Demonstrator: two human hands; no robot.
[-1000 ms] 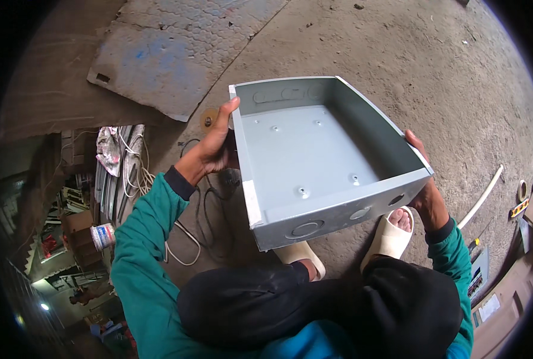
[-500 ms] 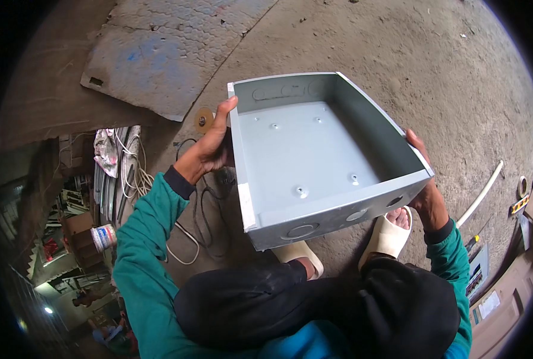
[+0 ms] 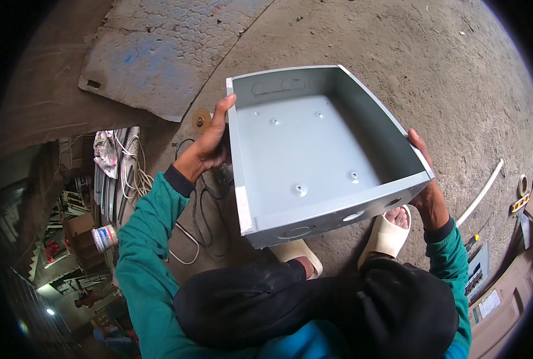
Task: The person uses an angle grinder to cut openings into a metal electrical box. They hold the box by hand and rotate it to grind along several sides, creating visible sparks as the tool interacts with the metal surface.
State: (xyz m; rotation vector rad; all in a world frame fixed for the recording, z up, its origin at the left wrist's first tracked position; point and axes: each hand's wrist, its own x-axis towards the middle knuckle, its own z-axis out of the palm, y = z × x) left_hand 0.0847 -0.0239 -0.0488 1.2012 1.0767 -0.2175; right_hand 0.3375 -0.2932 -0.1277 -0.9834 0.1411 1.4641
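While hands (image 3: 211,143) (image 3: 428,194) grip opposite sides | grey box (image 3: 305,149) | between them

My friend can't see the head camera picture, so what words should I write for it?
A left hand and right hand hold an open grey box by opposite sides above a rough floor. Green sleeves, dark trousers and cream slippers show below.

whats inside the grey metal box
The grey metal box shows four larger raised spots on its bottom and round outlines on the far wall. The near wall hides its own inner face.
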